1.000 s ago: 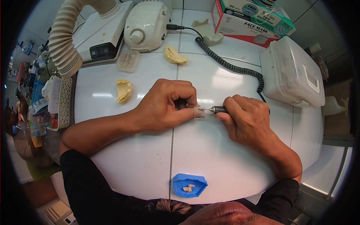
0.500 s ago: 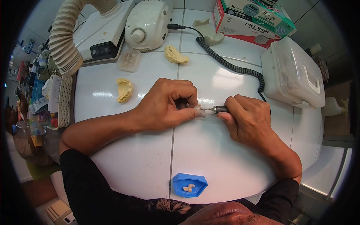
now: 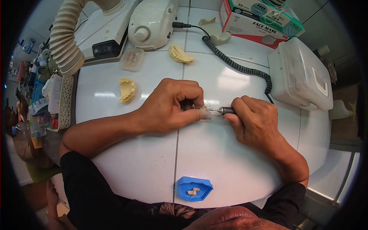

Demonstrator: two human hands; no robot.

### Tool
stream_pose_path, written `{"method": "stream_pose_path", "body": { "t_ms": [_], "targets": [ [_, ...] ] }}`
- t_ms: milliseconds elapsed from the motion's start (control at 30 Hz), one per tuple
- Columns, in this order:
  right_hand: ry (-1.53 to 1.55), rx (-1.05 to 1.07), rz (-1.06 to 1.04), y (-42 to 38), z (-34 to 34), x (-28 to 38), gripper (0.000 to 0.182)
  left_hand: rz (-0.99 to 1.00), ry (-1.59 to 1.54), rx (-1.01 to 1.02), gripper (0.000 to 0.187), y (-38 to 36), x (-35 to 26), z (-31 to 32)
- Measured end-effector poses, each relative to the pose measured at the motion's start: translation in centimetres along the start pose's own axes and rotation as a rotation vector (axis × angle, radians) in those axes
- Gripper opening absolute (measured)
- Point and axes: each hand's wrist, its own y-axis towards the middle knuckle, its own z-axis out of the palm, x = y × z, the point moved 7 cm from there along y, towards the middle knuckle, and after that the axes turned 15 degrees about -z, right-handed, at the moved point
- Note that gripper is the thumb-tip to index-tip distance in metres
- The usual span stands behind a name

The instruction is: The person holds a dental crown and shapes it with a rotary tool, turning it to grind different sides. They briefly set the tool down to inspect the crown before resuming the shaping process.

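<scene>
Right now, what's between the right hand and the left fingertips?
Head view: front of the handpiece and its thin bit, pointing from right hand toward left hand.

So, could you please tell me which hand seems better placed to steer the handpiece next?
The right hand, I'd judge: it grips the handpiece, which points toward the small pale piece, while the left hand is occupied pinching that piece.

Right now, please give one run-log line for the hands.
left hand: pinching small piece; right hand: holding handpiece, bit toward piece; blue tray: pale pieces inside
</scene>
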Motion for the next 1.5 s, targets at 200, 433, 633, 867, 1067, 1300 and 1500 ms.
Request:
{"method": "stream_pose_path", "body": {
  "t_ms": [200, 433, 633, 867, 1067, 1300, 1500],
  "targets": [
    [-0.010, -0.001, -0.004, -0.02, 0.00, 0.01, 0.039, 0.006, -0.017, 0.005, 0.020, 0.00, 0.04, 0.05],
    [0.004, 0.022, 0.005, 0.01, -0.06, -0.02, 0.039, -0.007, 0.000, 0.006, 0.019, 0.00, 0.14, 0.07],
    [-0.001, 0.011, -0.013, 0.23, 0.00, 0.19, 0.039, 0.005, 0.021, -0.001, 0.018, 0.04, 0.14, 0.08],
    [-0.005, 0.021, -0.012, 0.27, -0.07, 0.20, 0.039, -0.005, 0.011, 0.002, 0.018, 0.09, 0.04, 0.12],
    [-0.003, 0.007, -0.016, 0.20, 0.13, 0.14, 0.039, -0.009, 0.026, 0.001, 0.018, 0.03, 0.06, 0.12],
    [0.018, -0.014, -0.009, -0.12, -0.06, -0.22, 0.040, -0.004, 0.008, 0.005, 0.017, -0.12, 0.13, 0.07],
    [0.011, -0.008, -0.019, -0.02, -0.07, -0.14, 0.040, -0.006, -0.015, 0.008, 0.017, -0.05, 0.02, 0.08]
  ]
}}
